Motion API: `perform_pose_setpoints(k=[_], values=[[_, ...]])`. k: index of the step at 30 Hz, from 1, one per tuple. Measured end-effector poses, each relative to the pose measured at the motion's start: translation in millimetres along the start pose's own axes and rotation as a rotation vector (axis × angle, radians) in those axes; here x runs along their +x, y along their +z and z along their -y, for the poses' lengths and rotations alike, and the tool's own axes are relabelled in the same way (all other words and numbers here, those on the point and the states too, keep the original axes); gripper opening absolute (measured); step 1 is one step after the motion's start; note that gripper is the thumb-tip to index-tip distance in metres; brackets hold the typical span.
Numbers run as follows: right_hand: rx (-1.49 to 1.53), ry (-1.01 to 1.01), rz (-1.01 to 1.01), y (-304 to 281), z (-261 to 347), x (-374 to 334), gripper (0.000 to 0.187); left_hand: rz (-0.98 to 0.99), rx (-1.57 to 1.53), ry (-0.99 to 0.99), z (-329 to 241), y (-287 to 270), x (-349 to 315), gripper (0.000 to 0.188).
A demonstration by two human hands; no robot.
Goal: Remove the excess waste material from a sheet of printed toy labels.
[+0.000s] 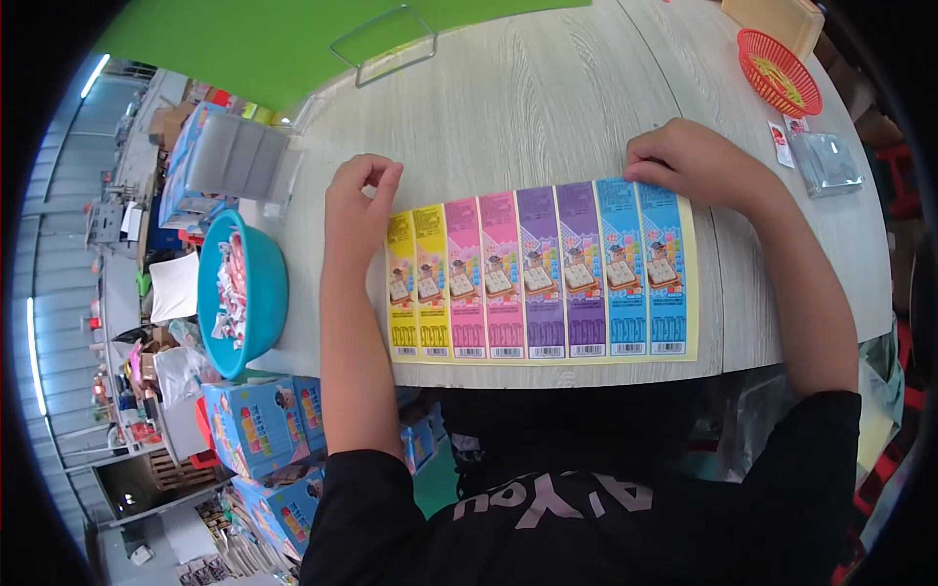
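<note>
A sheet of printed labels (505, 264) lies flat near the table's front edge, its tall strips in yellow, pink, purple and blue pairs. Beside its upper left corner is my left hand (360, 200), fingers curled in toward the thumb; whatever they may hold is hidden. My right hand (689, 161) is closed at the sheet's upper right, thumb and bent fingers pinching the top edge above the blue strips.
A teal basin (271, 293) of small wrapped packets stands at the table's left edge, near a grey plastic bin (237, 159). A wire frame (383, 47) lies at the back. At the far right are a red basket (779, 73) and a clear plastic pack (827, 164). Blue cartons (262, 420) stand below left.
</note>
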State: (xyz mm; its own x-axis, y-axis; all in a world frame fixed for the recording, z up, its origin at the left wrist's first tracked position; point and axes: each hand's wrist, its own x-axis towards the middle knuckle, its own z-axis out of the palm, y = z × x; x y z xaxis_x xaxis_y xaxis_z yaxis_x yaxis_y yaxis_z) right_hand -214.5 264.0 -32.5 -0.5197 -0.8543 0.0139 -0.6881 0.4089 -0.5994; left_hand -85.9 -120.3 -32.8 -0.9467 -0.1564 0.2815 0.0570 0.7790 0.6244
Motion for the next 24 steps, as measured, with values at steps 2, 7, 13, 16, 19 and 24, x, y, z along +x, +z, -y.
perform_pose_setpoints(k=[2, 7, 13, 16, 19, 24], values=[[-0.063, -0.012, 0.007, 3.6, 2.6, -1.6, 0.024, -0.13, 0.188, 0.227, -26.4, 6.4, -2.7, 0.008], [-0.109, -0.008, 0.002, 5.9, 6.0, 3.7, 0.023, 0.328, 0.41, 0.563, -125.3, 58.0, -36.6, 0.048], [-0.122, -0.029, -0.033, 6.9, -0.8, -0.4, 0.024, 0.486, 0.315, 0.584, -125.9, 106.3, -50.1, 0.075], [-0.159, -0.01, -0.018, 8.9, 2.4, 3.7, 0.024, 0.51, 0.247, 0.575, -111.3, 98.5, -46.8, 0.074], [-0.171, 0.008, -0.01, 10.5, 3.1, 2.5, 0.024, 0.575, 0.241, 0.512, -99.4, 78.3, -46.6, 0.072], [-0.163, 0.035, -0.009, 8.6, 5.3, -0.4, 0.024, 0.592, 0.256, 0.411, -80.4, 48.2, -58.4, 0.07]])
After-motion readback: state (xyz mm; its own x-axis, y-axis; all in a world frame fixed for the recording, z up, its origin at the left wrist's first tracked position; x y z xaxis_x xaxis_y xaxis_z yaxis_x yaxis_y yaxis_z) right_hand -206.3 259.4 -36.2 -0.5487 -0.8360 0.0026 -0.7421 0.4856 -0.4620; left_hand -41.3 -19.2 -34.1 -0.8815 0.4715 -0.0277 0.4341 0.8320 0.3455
